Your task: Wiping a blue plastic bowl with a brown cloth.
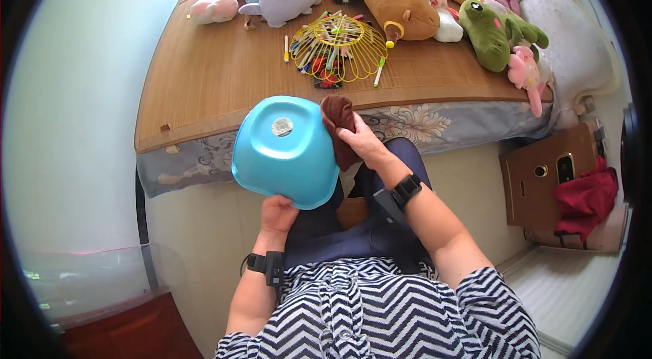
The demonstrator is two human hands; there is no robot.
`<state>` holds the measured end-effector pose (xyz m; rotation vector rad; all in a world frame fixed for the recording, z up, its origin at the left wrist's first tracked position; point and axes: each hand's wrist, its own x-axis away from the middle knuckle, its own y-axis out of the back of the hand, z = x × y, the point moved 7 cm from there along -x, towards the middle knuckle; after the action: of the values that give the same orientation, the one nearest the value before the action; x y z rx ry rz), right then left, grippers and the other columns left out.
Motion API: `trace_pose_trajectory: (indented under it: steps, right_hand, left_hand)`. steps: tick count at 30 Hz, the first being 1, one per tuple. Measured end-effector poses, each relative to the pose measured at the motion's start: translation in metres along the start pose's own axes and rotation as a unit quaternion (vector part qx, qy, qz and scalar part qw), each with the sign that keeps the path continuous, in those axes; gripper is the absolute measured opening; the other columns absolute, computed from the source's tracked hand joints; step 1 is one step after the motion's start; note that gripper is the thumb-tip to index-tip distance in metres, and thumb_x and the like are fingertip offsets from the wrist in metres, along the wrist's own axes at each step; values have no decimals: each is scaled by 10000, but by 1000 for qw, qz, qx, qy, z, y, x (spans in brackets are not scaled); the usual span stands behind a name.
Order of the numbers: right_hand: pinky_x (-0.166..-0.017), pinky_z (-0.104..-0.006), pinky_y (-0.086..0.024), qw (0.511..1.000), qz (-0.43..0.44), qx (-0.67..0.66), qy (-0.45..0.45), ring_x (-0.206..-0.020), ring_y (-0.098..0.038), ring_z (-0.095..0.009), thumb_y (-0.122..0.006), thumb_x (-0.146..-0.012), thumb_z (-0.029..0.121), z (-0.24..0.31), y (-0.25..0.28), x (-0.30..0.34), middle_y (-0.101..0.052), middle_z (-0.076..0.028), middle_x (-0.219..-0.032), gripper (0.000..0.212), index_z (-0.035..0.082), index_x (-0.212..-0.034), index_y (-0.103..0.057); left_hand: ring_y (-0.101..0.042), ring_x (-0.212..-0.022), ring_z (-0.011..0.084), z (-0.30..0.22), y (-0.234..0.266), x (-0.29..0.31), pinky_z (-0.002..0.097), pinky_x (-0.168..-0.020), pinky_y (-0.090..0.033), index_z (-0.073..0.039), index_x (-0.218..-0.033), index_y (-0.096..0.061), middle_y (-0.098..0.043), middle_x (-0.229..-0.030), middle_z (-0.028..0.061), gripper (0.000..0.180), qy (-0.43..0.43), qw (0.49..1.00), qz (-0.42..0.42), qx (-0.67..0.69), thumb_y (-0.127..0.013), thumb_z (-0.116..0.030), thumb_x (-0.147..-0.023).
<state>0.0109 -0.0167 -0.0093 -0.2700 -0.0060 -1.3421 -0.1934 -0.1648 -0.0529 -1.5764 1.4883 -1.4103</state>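
One basin (288, 158), one cloth (337, 116): steady the rim, work the wall

The left hand (278, 215) grips the blue basin's rim at six o'clock; the right hand (367, 143) pinches the bunched brown cloth at the basin's edge, between two and three o'clock. The hands are apart, each closed on its own thing. The basin is tilted up over the lap, underside facing the wearer, with the bed (210, 80) beyond at twelve o'clock.

Good wiping here calls for a firm rim grip and small turns of the basin, bringing each stretch of wall round to three o'clock, under the cloth. Spreading the cloth flatter over the fingers would likely cover more. The rounded corners probably need slower strokes, and the round sticker (282, 127) a lighter touch, since its edge could lift. Long strokes towards one o'clock might swing the basin at the yellow wire basket (339, 34).
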Motion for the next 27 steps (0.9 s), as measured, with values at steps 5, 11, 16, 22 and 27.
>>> trace_pose_trajectory:
  steps: [5,11,16,22,27]
  right_hand:
    - [-914,-348,-495,982,-13,-131,-134,-1069,-589,-199,-606,-878,82,-27,24,-14,-592,-124,-1211,485,-19,-1320,-434]
    - [-859,-328,-508,993,-73,-88,-6,-947,-629,-168,-616,-871,78,-26,38,-9,-658,-81,-1064,280,-23,-1129,-572]
    - [-814,-352,-507,967,-207,139,50,-918,-641,-212,-666,-839,175,-26,54,-17,-676,-150,-995,317,-37,-1060,-582]
    - [-823,-345,-503,981,-194,-10,6,-928,-626,-211,-650,-836,173,-47,55,-3,-654,-141,-1034,353,-29,-1110,-555]
    - [-842,-311,-501,982,-128,-132,-51,-948,-599,-170,-549,-819,33,-46,36,37,-613,-77,-1060,344,-1,-1160,-521]
  left_hand:
    - [-496,-1241,365,0,4,5,508,-1073,-385,16,-1309,-489,-555,-1303,161,683,36,999,20,12,-475,108,-632]
    - [-505,-1238,356,2,8,3,501,-1054,-406,15,-1297,-503,-567,-1292,161,673,62,998,20,-6,-495,110,-631]
    - [-514,-1230,346,1,21,0,489,-1046,-414,6,-1288,-511,-576,-1273,156,676,75,994,80,-27,-496,118,-622]
    - [-504,-1232,368,2,-3,0,514,-1047,-419,6,-1332,-461,-540,-1313,182,711,19,998,10,-56,-475,122,-631]
    - [-492,-1248,367,-2,-14,3,522,-1059,-405,7,-1353,-436,-529,-1325,182,731,-10,997,28,-68,-442,122,-632]
